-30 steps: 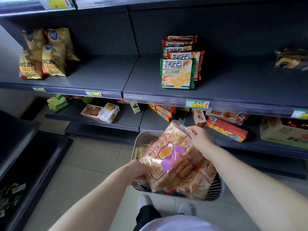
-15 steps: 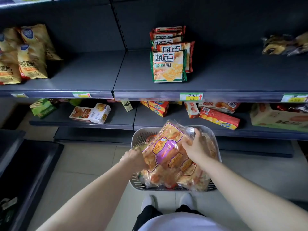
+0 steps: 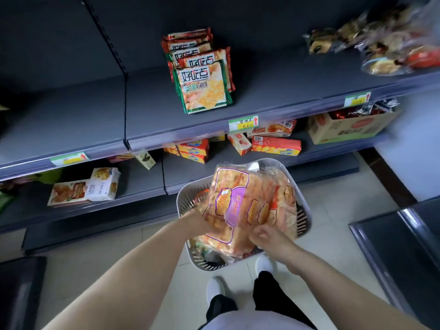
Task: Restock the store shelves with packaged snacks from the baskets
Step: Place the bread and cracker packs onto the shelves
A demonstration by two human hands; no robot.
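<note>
Snack bag of clear plastic with a purple and orange label (image 3: 238,203) is being held over a pale grey slatted plastic basket (image 3: 307,210), which is standing on the tiled floor in front of dark grey metal shelves.

Farthest left, a white cardboard biscuit box (image 3: 83,189) is lying flat on the lower shelf (image 3: 142,184). Further along, a row of green- and red-edged cracker packets (image 3: 202,89) is standing upright on the upper shelf (image 3: 273,96), above a green and yellow price tag (image 3: 242,122). Below it, orange snack boxes (image 3: 192,150) are lying stacked, with a long red box (image 3: 276,146) beside them and an open brown cardboard carton (image 3: 350,127) at the right end. Blurred clear bags of baked goods (image 3: 385,51) are lying at the upper right.

The left hand (image 3: 197,220) is gripping the snack bag at its near left corner, its fingers mostly hidden beneath the plastic. The right hand (image 3: 269,236) is gripping the near right edge, with its fingers curled into the wrapper. More packets are lying in the basket under the bag.
</note>
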